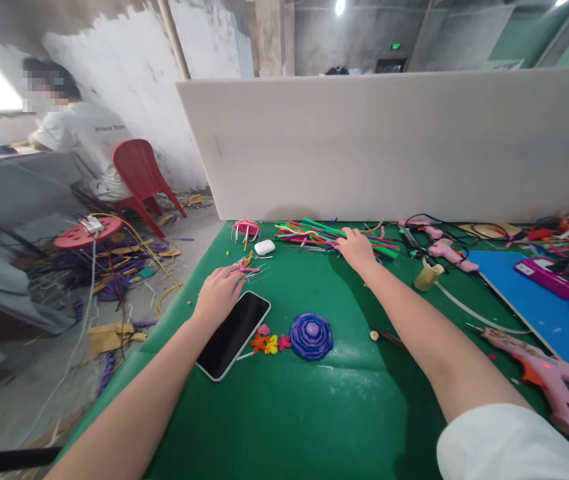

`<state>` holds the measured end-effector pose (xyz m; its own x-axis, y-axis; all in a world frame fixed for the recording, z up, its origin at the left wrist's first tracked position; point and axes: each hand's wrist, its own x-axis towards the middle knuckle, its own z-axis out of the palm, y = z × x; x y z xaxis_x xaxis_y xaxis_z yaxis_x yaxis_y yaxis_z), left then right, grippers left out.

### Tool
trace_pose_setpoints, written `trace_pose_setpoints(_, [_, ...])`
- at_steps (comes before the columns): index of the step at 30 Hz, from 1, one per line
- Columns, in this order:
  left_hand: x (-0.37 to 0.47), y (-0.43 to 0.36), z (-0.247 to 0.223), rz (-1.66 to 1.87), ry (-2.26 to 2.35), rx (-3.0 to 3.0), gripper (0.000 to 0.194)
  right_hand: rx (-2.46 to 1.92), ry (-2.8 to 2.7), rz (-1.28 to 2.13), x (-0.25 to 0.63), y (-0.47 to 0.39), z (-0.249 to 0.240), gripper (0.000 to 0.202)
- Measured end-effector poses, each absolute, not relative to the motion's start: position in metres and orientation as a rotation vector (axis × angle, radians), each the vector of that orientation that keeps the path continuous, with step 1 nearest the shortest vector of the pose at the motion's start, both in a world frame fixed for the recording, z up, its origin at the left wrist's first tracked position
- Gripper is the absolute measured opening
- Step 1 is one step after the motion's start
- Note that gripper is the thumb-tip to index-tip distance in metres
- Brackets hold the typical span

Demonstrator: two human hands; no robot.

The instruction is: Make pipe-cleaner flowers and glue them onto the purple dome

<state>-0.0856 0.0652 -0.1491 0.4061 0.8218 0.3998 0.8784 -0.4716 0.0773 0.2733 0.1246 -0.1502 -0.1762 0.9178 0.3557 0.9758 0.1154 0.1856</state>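
Note:
My right hand (357, 248) reaches to the back of the table, its fingers closed on the right part of a bundle of coloured pipe cleaners (309, 233); the fingertips are partly hidden. At the left, my left hand (220, 288) is lowered over short pink and orange pieces (250, 264) and thin pale wires. Its fingers are bent together, and what they pinch is covered. Just below that hand lies a black-screened phone (237, 333). Beside it are small orange, yellow and pink flowers (270, 343) and a purple ringed disc (311, 337).
A white case (264, 248) and a pink basket-like piece (247, 230) stand at the back left. Pink glue guns (539, 367), cables, a tape roll (428, 277), a purple power strip (554, 277) and a blue board (514, 287) fill the right. A white partition (389, 147) borders the back. Someone sits far left.

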Motion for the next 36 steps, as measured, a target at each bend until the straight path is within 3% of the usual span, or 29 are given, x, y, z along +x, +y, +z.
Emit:
trace_pose_setpoints(7, [-0.082,0.043,-0.142,-0.681,-1.564,-2.561,0.028,-1.892,-2.225,-0.494,0.256,0.151,-0.156,0.049])
trace_pose_setpoints(17, [-0.089,0.026,-0.135,-0.805,-1.545,-2.580,0.028,-2.041,-2.020,-0.385,0.271,0.169,-0.150,0.026])
trace_pose_setpoints(26, [-0.087,0.021,-0.140,-0.753,-1.571,-2.592,0.030,-1.976,-2.060,-0.378,0.272,0.164,-0.140,0.035])
trace_pose_setpoints(31, [-0.090,0.020,-0.140,-0.727,-1.574,-2.597,0.030,-1.851,-2.314,-0.225,0.274,0.164,-0.152,0.057])
trace_pose_setpoints(36, [-0.093,0.020,-0.139,-0.708,-1.577,-2.600,0.030,-1.813,-2.387,-0.207,0.281,0.163,-0.152,0.043])
